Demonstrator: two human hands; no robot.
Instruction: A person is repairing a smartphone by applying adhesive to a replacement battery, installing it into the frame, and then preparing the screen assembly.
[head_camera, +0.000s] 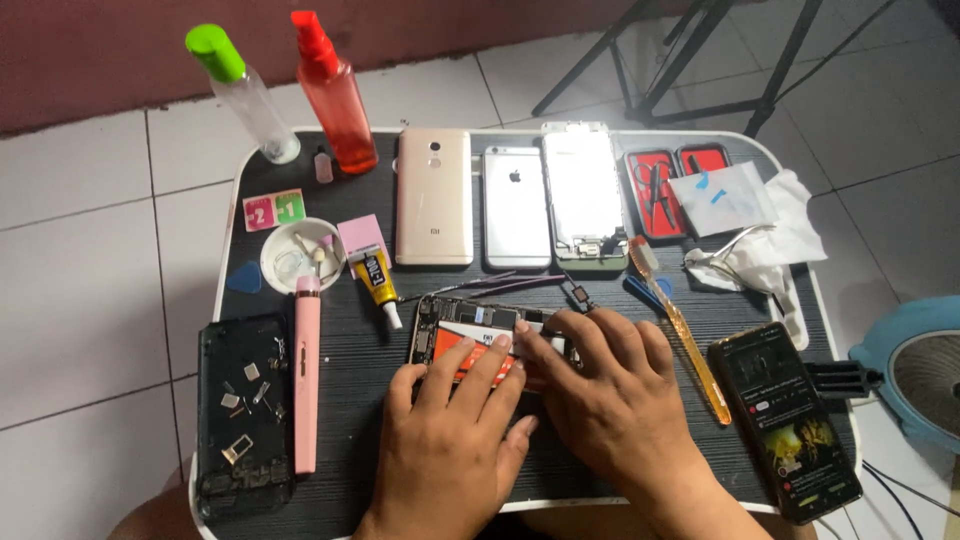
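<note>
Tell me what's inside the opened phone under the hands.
Inside the opened phone: an orange-and-white battery label and dark circuit parts along its top and left edges. The left hand and right hand cover the lower half, so nothing there can be seen.

we list, upper left of centre, a small wipe packet (273, 210), square, half pink and half green. right of it, a little pink box (361, 238) with a yellow-and-black glue tube (377, 281) below. upper right, a clear plastic sachet (722, 196) with blue marks lies over a red case (663, 190). lower right, a dark phone (785, 420) stands lit, its screen showing a dim picture with small red dots. at centre, an orange label (467, 352) sits under the fingers.
</note>
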